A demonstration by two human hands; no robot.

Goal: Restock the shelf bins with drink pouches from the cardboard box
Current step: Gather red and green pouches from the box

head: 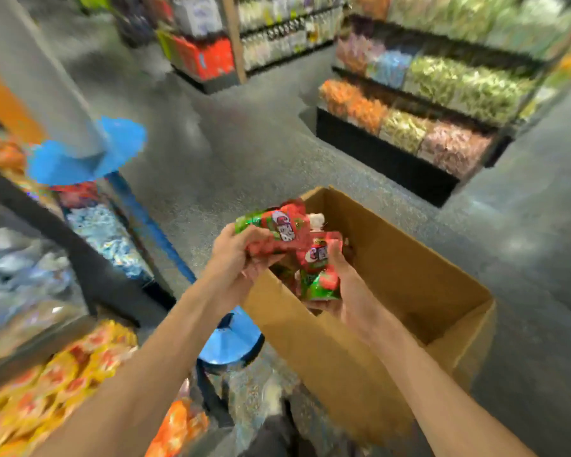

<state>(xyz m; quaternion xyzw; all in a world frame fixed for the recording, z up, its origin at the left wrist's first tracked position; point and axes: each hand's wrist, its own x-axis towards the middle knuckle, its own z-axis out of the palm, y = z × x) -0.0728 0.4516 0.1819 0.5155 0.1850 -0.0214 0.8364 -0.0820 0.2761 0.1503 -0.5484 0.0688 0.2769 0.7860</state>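
Drink pouches [277,227] are being held just over the open cardboard box [419,291], left hand [238,249] gripping a bunch, right hand [350,291] gripping one more, probably gathered so for carrying to the left shelf bins [106,232].

The grey speckled floor [244,133] carries an open brown cardboard box [409,275] near the centre and, far right, a black-based display shelf [386,166] of coloured packets.

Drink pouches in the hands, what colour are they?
The drink pouches are red with green ends, best seen in the head view.
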